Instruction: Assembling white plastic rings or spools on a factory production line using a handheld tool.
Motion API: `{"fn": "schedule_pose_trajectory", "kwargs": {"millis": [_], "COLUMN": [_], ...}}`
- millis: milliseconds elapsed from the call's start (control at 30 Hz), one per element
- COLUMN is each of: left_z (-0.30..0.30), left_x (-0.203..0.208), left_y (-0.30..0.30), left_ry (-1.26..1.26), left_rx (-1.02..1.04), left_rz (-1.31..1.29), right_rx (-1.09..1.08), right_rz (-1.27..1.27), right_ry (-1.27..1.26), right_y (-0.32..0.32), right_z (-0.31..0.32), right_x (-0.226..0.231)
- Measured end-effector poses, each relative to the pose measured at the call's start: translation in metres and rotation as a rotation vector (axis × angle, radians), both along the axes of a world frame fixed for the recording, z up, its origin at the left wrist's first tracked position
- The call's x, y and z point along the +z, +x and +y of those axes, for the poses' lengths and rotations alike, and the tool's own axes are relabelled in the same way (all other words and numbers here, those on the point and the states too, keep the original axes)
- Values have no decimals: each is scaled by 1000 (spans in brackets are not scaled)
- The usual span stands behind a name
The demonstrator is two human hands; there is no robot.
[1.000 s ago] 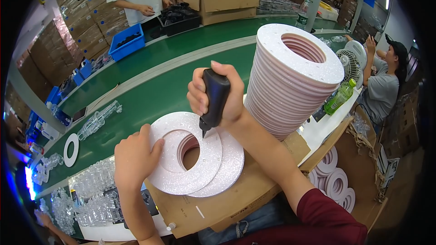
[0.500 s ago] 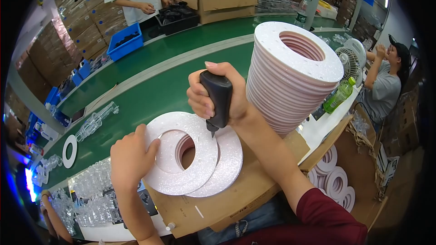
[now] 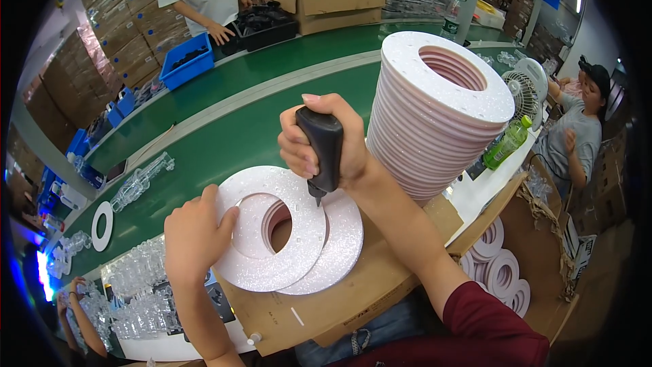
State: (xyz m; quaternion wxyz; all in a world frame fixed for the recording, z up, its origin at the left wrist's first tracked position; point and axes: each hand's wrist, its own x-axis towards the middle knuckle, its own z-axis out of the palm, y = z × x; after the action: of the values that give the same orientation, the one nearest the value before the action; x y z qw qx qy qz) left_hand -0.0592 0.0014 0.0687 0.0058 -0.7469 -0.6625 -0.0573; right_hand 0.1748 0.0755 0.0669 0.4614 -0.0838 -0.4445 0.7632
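Observation:
My right hand (image 3: 354, 153) wraps round a black hand-held dispenser (image 3: 322, 149), tilted, its narrow nozzle pointing down. The nozzle tip meets or nearly meets the right side of a glittery white ring (image 3: 302, 258); I cannot tell if it touches. My left hand (image 3: 195, 234) grips that ring's left edge, thumb on top. Beneath it, shifted to the right, lies another white ring (image 3: 346, 248). More rings show through the centre hole. The rings rest on a brown cardboard sheet (image 3: 387, 289).
A tall stack of white rings (image 3: 435, 136) stands right of my right hand. A green bottle (image 3: 508, 143) and a fan (image 3: 523, 95) lie beyond it. A cardboard box (image 3: 543, 251) holds more rings. Clear plastic parts (image 3: 139, 299) sit at left beside the green conveyor (image 3: 204, 153).
My hands and the dispenser stay almost still. The person at right has lowered a hand from the face. Across the conveyor, another person's hand has moved down beside the blue bin.

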Motion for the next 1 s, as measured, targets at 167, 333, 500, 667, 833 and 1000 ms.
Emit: {"fn": "schedule_pose_trajectory", "kwargs": {"millis": [167, 333, 500, 667, 833, 1000], "left_z": [1, 0, 0, 0, 1, 3], "left_x": [0, 1, 0, 2, 0, -1], "left_y": [0, 0, 1, -1, 4, 12], "left_ry": [-8, -7, -13, -41, 55, -20], "left_rx": [3, 11, 14, -18, -235, -263], "left_rz": [8, 4, 7, -58, -202, -191], "right_rx": [-8, 0, -9, 39, 0, -74], "right_rz": [-13, -17, -28, 217, 294, 217], "right_ry": [-9, 9, 20, -19, 75, 71], "right_y": [3, 2, 3, 3, 3, -1], "right_z": [1, 1, 2, 4, 1, 0], "right_x": [0, 0, -1, 2, -1, -4]}}
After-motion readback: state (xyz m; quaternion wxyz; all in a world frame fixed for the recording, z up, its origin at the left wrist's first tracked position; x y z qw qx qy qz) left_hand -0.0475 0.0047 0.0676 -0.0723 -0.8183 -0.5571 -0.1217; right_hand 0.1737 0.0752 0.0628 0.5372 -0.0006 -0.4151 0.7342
